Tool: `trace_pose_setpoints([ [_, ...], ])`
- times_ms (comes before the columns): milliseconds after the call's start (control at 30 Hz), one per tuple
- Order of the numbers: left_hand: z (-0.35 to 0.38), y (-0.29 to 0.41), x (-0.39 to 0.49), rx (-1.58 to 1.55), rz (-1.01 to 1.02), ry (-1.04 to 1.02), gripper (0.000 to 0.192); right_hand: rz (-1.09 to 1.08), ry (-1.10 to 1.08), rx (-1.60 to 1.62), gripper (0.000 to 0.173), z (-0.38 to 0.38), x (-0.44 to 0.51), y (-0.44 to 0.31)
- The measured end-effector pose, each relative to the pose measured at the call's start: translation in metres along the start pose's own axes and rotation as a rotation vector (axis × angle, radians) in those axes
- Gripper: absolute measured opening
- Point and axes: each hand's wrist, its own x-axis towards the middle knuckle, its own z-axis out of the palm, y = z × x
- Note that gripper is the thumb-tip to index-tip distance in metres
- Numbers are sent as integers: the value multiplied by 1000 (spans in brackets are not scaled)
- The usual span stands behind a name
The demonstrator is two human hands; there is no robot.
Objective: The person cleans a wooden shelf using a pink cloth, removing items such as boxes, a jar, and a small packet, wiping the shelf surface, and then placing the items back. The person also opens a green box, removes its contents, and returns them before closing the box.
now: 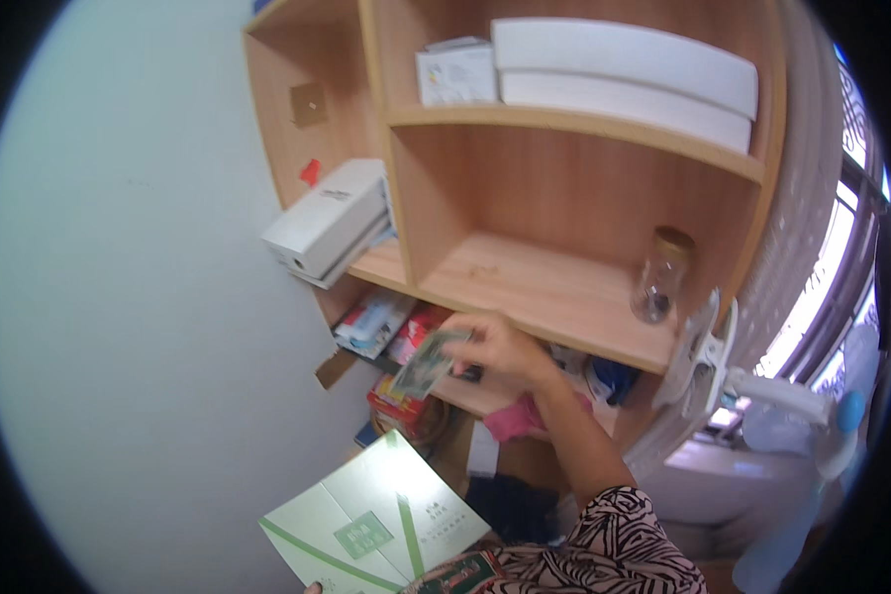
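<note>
My right hand (497, 349) reaches out in front of the lower shelf and grips a flat greenish packet (427, 367) by one end. The packet is blurred, so its kind cannot be told. Close to my body is a flat pale green box (367, 512) with darker green bands and printing on its lid. Only a fingertip of my left hand (313, 588) shows, at the box's lower left edge; the rest is hidden under the box or out of view. A second dark green printed piece (457, 575) lies at the box's near edge, against my patterned clothing.
A wooden shelf unit (564, 297) holds white boxes (624, 82), a tilted long white box (330, 219) jutting out, and a clear jar (661, 278). Below are a red package (397, 408) and a pink cloth (516, 419). A clip-on fan (779, 393) stands at right, the wall (134, 297) at left.
</note>
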Motion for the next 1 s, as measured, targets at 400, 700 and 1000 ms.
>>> trace_pose_setpoints([
  [400,-7,8,-4,80,19,80,52,-83,933,-394,21,23,-199,109],
  [700,5,12,5,140,-48,6,47,-147,975,-746,19,22,-230,93],
  [1000,-13,2,8,137,-47,-62,49,115,1234,-804,26,3,-254,179],
])
